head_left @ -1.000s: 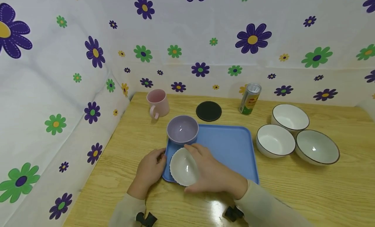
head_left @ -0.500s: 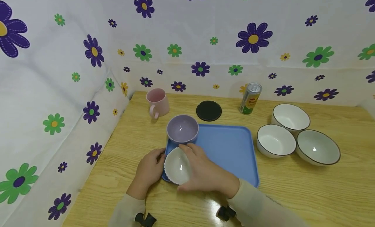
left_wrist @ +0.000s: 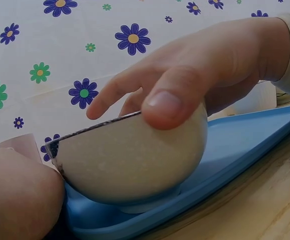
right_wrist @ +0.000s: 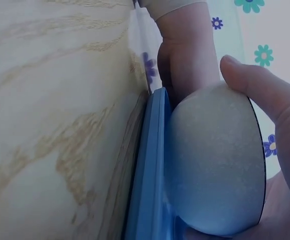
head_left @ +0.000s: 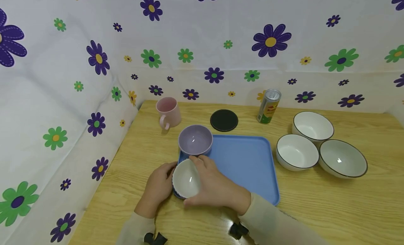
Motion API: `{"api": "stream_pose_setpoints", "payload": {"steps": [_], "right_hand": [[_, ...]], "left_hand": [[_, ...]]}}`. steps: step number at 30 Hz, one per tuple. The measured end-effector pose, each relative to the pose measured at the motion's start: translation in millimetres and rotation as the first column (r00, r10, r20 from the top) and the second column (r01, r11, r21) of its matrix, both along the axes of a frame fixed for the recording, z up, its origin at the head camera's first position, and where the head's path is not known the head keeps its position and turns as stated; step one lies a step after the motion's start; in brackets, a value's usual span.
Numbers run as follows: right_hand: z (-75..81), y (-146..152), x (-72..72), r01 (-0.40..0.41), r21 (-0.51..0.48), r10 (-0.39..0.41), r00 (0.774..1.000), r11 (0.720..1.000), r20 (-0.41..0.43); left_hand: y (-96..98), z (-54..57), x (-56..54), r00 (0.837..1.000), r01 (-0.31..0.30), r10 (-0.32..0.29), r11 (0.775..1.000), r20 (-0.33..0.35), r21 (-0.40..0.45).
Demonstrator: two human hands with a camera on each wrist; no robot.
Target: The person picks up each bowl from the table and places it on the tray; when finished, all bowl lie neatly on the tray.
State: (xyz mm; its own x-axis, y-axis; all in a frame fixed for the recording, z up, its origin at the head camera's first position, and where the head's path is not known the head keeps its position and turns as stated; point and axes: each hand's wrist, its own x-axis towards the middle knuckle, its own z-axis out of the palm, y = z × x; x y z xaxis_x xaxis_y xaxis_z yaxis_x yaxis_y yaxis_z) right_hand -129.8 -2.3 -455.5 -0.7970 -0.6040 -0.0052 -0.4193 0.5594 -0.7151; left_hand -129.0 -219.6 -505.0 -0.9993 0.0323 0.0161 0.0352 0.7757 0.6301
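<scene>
Flowered cloth backs the wooden bench (head_left: 315,210); at the blue tray's (head_left: 246,160) near-left corner the right hand (head_left: 214,185) grips the tilted white bowl (head_left: 186,180), while the left hand (head_left: 157,187) rests open against it.

both arms wear pale cream long sleeves, the left sleeve (head_left: 134,231) and right sleeve (head_left: 271,224) ending at the wrists. a small black clip-like mount (head_left: 237,231) sits at each cuff.
</scene>
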Motion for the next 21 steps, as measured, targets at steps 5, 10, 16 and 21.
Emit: {"api": "stream_pose_setpoints", "payload": {"steps": [5,10,16,21], "right_hand": [[2.5,-5,1.4,0.041,0.013,-0.042,0.998,0.999,0.051],[2.6,-5,2.6,0.044,0.035,-0.046,0.998,0.998,0.053],[1.3,3,0.1,0.037,-0.036,-0.033,0.994,0.999,0.104],[1.7,12,-2.5,0.016,-0.090,-0.004,0.992,0.996,0.130]], "left_hand": [[1.6,0.2,-0.3,1.000,-0.007,0.007,1.000,0.016,0.004],[2.8,-0.2,0.4,0.999,-0.012,0.012,1.000,0.034,0.012],[3.2,0.2,1.3,0.999,-0.015,0.014,1.000,0.032,0.022],[3.1,1.6,1.0,1.000,-0.020,0.020,1.000,0.023,0.020]]}}
